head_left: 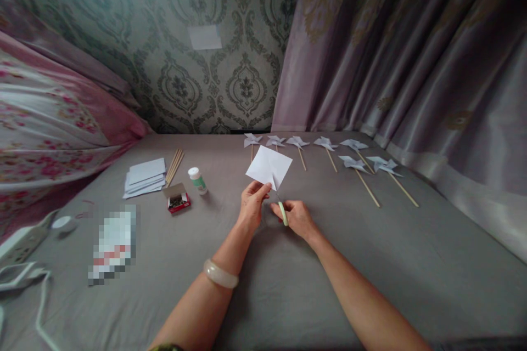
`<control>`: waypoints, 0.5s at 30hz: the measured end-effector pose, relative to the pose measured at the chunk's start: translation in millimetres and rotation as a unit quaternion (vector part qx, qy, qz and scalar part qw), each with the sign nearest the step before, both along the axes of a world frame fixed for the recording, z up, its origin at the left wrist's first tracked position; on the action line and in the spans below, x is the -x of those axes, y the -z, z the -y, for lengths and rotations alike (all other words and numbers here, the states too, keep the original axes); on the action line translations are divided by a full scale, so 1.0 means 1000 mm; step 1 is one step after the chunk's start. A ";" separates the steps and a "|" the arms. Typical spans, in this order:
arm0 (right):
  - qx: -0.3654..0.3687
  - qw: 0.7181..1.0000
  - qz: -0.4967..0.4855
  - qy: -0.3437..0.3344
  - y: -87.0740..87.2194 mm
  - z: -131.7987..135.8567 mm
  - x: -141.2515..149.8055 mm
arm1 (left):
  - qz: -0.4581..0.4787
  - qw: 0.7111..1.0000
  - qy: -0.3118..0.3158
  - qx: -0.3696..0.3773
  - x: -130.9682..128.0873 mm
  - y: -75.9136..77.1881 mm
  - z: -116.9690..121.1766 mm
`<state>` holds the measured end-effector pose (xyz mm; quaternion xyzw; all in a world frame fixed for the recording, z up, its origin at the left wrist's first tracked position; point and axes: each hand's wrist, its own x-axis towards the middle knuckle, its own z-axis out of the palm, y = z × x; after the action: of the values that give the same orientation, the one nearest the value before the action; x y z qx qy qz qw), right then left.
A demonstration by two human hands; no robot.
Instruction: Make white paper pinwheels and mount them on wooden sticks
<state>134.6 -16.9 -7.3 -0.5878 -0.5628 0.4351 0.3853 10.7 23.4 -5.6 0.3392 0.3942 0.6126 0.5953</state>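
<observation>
A square sheet of white paper point(268, 165), creased near its lower corner, is held up over the grey cloth. My left hand point(252, 203) pinches it near that corner, thumb on top. In my right hand point(297, 217) is a pair of scissors point(283, 213) with pale green handles. The scissors point up at the paper's lower corner, and their blades are largely hidden there, so I cannot tell how far they are spread. Past the paper lie several white paper pinwheels point(327, 145) on wooden sticks.
To the left are a stack of white paper point(145, 176), several wooden sticks point(175, 166), a small red box point(178, 203) of metal pieces and a white-capped bottle point(197, 180). Nearer stand a blurred packet point(114, 244) and a power strip point(24, 247) with cables. Curtains point(395, 49) hang at right.
</observation>
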 end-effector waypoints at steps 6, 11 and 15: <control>-0.003 1.000 0.007 -0.001 0.001 0.000 0.000 | 0.004 1.000 -0.001 -0.005 0.001 0.002 -0.001; -0.007 1.000 0.014 0.001 0.002 0.000 -0.001 | 0.007 1.000 -0.003 0.000 0.000 0.001 0.000; -0.007 1.000 0.018 0.001 0.003 -0.001 -0.002 | 0.008 1.000 -0.005 0.000 0.000 0.001 0.000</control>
<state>136.2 -15.9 -10.0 -0.5931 -0.5724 0.4202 0.3796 10.9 23.6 -6.1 0.3324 0.3910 0.6185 0.5950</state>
